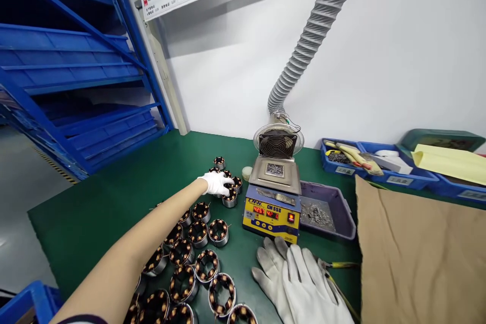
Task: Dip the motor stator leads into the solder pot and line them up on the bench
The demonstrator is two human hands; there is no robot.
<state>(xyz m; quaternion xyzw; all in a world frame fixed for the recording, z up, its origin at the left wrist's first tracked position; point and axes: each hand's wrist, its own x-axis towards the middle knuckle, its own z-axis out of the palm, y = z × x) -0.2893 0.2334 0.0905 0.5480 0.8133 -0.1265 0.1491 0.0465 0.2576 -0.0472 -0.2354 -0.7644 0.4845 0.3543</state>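
Note:
My left hand (217,183), in a white glove, reaches from the lower left into a small back group of metal rings with copper windings. Its fingers bend over the rings and hold one at the group's middle, partly hidden by the glove. Beside the fingertips stands another copper-wound ring (229,198). Many more such rings (198,233) stand under and to the right of my forearm. My right hand is out of view. A pair of thick white gloves (311,283) lies at the front, seemingly with no hand inside.
Right of the rings stands a yellow-blue heating unit (269,215) with lit digits, under a fan and grey hose (304,50). Beside it are a purple tray (343,212), brown cardboard (417,253) and blue bins (402,179). A small round container (246,173) sits near the rings. Blue shelving (68,61) rises left.

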